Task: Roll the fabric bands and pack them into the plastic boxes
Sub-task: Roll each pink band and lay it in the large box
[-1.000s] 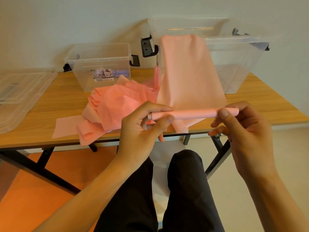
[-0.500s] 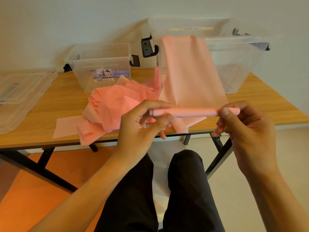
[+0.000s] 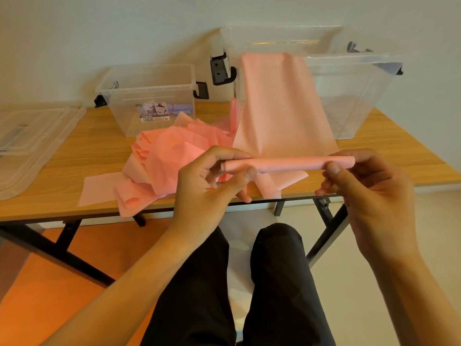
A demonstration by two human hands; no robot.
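A pink fabric band [image 3: 279, 106] hangs taut from the rim of the large clear box [image 3: 349, 101] down to a thin roll [image 3: 289, 164] in front of me. My left hand [image 3: 212, 181] pinches the roll's left end between thumb and fingers. My right hand [image 3: 369, 186] pinches its right end the same way. A heap of loose pink bands [image 3: 169, 161] lies on the wooden table [image 3: 94, 156]. The small clear box [image 3: 152, 106] at the back left holds a few rolled lilac bands [image 3: 179, 108].
Clear plastic lids [image 3: 30, 141] lie at the table's left end. The table's near edge runs just below my hands, with black legs under it. My knees in dark trousers are beneath. A wall stands behind the boxes.
The roll has risen slightly and taken in a bit more of the band as both hands turned it. The boxes and the heap have not moved.
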